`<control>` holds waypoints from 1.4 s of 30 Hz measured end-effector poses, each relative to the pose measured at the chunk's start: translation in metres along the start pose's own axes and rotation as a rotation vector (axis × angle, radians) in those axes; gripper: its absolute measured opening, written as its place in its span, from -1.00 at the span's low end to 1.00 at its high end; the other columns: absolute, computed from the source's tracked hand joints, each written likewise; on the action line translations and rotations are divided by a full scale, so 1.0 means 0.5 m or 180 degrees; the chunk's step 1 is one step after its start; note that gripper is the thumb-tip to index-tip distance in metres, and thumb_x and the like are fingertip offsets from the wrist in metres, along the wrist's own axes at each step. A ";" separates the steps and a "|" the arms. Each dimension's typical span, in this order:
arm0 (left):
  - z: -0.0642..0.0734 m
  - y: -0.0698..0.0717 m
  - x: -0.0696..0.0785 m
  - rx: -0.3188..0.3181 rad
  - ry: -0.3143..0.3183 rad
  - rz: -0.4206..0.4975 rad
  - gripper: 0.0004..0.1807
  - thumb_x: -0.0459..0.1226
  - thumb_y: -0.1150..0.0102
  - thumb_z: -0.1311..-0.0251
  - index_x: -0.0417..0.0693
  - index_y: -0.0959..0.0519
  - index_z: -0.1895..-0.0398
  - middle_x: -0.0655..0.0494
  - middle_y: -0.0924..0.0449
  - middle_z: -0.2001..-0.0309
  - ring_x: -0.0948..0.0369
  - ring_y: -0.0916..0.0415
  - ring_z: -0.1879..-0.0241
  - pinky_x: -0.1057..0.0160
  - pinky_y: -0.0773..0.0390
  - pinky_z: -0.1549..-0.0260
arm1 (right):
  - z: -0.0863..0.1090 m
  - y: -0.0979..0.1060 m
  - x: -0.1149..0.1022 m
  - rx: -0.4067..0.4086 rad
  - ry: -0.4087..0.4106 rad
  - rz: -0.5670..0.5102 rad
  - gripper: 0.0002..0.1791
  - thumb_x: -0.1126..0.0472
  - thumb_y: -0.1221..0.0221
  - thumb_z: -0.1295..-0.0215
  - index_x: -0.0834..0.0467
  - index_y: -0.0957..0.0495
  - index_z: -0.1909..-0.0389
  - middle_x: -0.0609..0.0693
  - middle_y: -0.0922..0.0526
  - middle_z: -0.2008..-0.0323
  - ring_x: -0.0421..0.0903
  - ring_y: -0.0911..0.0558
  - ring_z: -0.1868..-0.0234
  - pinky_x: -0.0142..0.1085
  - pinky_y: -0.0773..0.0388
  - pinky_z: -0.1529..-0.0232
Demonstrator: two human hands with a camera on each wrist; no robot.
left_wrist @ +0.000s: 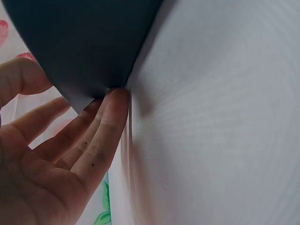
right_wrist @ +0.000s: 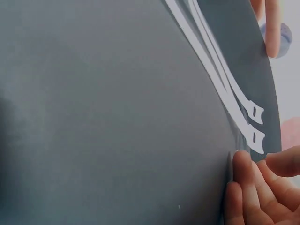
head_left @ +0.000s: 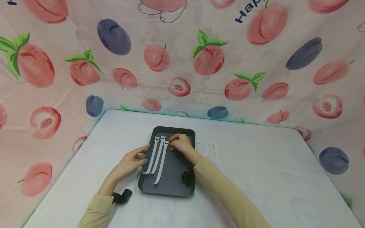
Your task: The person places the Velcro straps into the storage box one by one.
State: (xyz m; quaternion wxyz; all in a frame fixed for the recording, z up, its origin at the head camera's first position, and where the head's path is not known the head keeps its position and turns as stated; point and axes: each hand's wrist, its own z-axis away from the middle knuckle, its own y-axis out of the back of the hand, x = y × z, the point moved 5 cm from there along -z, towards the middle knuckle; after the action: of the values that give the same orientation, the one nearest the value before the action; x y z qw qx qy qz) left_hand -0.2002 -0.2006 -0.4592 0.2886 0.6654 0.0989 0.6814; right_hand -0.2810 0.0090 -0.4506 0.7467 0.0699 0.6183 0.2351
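On the dark grey tray (head_left: 174, 185) lie three white cable straps (head_left: 160, 161), side by side near its left edge, their slotted heads toward the far end. My left hand (head_left: 129, 163) rests against the tray's left rim with fingers mostly straight; in the left wrist view its fingers (left_wrist: 110, 112) touch the outside wall. My right hand (head_left: 182, 144) is over the tray's far part, fingertips bent beside the nearest strap head (right_wrist: 256, 139). Thumb and forefinger stand apart in the right wrist view, and no strap shows between them.
To the right of the tray, more white straps (head_left: 217, 153) lie on the white table (head_left: 271, 177), partly hidden by my right forearm. Black wrist cameras (head_left: 122, 196) are worn on both arms. A fruit-print cloth (head_left: 182, 57) hangs behind the table.
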 end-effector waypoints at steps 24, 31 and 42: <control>0.002 0.000 0.004 0.0001 0.0020 -0.0021 -0.34 -0.32 -0.08 -0.23 0.04 -0.25 -0.43 -0.27 -0.39 -0.25 -0.11 -0.53 -0.11 0.02 -0.57 0.00 | 0.055 0.056 -0.032 -0.0183 0.0320 -0.0110 -0.72 0.32 -0.18 -0.27 0.34 -0.59 0.04 0.24 -0.72 0.17 -0.02 -0.74 0.33 -0.18 -0.65 0.20; 0.002 0.000 0.005 -0.0012 -0.0012 0.0003 -0.34 -0.31 -0.08 -0.23 0.06 -0.25 -0.44 -0.27 -0.39 -0.25 -0.10 -0.53 -0.11 0.03 -0.57 0.01 | 0.081 0.070 -0.042 -0.0161 0.0517 -0.0009 -0.73 0.29 -0.21 -0.26 0.31 -0.60 0.05 0.25 -0.72 0.21 0.11 -0.73 0.25 -0.10 -0.64 0.14; 0.003 0.001 0.005 -0.0013 -0.0015 0.0024 -0.34 -0.31 -0.09 -0.23 0.05 -0.25 -0.43 -0.27 -0.40 -0.24 -0.10 -0.54 -0.11 0.02 -0.57 0.00 | 0.131 0.101 -0.052 -0.0332 0.0683 0.0012 -0.75 0.29 -0.18 -0.27 0.27 -0.60 0.05 0.33 -0.67 0.13 0.12 -0.72 0.19 0.02 -0.60 0.03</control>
State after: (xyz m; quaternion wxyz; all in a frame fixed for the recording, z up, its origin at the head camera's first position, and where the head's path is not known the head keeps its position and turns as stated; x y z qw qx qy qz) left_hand -0.1986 -0.1999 -0.4567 0.2876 0.6667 0.0943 0.6811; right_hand -0.2350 0.0546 -0.3929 0.6783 0.0066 0.6815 0.2746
